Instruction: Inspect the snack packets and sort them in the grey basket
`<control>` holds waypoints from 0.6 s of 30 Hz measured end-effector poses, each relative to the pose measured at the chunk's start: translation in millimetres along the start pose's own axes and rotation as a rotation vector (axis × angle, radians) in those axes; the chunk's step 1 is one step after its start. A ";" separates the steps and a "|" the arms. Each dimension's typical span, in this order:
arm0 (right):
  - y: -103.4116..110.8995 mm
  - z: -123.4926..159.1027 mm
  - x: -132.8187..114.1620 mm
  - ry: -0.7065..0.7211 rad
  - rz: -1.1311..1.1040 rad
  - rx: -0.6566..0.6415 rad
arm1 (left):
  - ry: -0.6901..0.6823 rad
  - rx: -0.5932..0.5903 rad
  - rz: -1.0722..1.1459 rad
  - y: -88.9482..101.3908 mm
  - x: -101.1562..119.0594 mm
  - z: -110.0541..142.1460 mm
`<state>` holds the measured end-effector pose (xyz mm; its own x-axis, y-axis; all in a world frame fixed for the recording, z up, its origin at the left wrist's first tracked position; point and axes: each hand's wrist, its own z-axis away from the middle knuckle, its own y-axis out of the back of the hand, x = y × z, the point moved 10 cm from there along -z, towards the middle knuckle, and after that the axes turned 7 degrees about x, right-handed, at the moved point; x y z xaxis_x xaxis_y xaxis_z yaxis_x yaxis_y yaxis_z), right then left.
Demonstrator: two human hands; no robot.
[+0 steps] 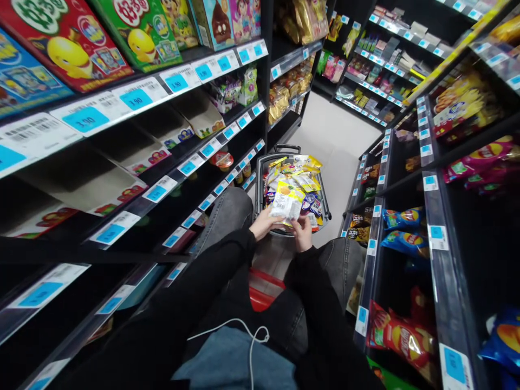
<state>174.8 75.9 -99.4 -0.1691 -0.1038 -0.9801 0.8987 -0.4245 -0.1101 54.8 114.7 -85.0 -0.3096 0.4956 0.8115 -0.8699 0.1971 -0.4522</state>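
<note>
Between my knees stands a grey shopping basket (260, 187) heaped with snack packets. Over its near part I hold a yellow and white snack packet (287, 201), its printed white panel facing up. My left hand (265, 223) is closed on the packet's lower left edge. My right hand (302, 232) pinches its lower right corner. Directly beside the held packet, a purple and blue packet (312, 203) lies in the basket. More yellow packets (306, 181) are piled behind it. The basket's handle (287, 148) rests at the far side.
A shelf rack (199, 157) with price tags and boxed sweets runs close along my left. On the right, another rack (430, 216) holds bags of crisps (406, 333). Pale floor (325, 122) leads to a far shelf (385, 67). Something red (262, 295) is beneath me.
</note>
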 end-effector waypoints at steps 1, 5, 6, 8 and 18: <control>8.7 -2.7 -1.5 -0.011 0.024 0.026 | 0.017 -0.032 0.013 -1.5 2.5 1.0; 41.0 -7.1 -24.0 -0.051 -0.069 0.069 | 0.129 -0.205 -0.073 -10.3 6.9 9.2; 43.8 -5.6 -31.6 -0.053 -0.114 0.046 | 0.145 -0.249 -0.088 -12.9 7.6 12.1; 43.7 -0.6 -45.9 -0.042 -0.180 -0.029 | 0.153 -0.315 -0.094 -16.7 9.6 17.1; 42.9 -4.1 -51.5 0.113 0.118 -0.093 | 0.116 -0.131 -0.018 -1.3 11.4 3.9</control>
<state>223.7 66.7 -54.4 -0.0188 -0.0443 -0.9988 0.9442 -0.3294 -0.0032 50.8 116.9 -73.7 -0.2411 0.5835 0.7755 -0.8154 0.3116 -0.4880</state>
